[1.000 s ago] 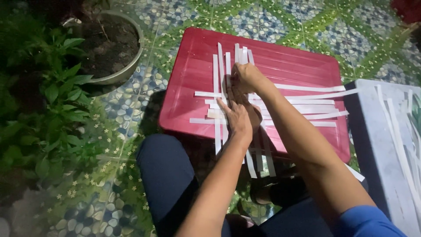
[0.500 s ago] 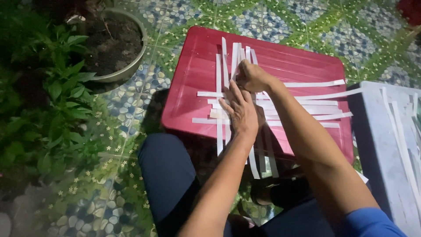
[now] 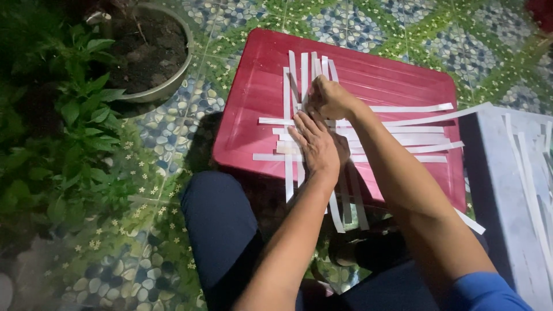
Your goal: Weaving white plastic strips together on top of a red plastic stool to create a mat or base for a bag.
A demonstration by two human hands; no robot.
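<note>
Several white paper strips [image 3: 403,135] lie crossed over each other, some lengthwise and some sideways, on a red plastic lid [image 3: 259,86]. My left hand [image 3: 315,147] rests flat on the crossing strips, fingers spread and pressing them down. Just beyond it, my right hand [image 3: 329,99] pinches one of the upright strips near its middle and lifts it slightly. The lower ends of the upright strips hang over the lid's near edge above my lap.
A grey box [image 3: 512,196] with more white strips on top stands at the right. At the upper left sits a round pot of soil [image 3: 151,52], with leafy green plants [image 3: 63,144] along the left side. Patterned tiles [image 3: 357,23] cover the floor.
The view has shifted a little. My left hand has slid slightly up the strips, and my right hand has moved left and closed on an upright strip.
</note>
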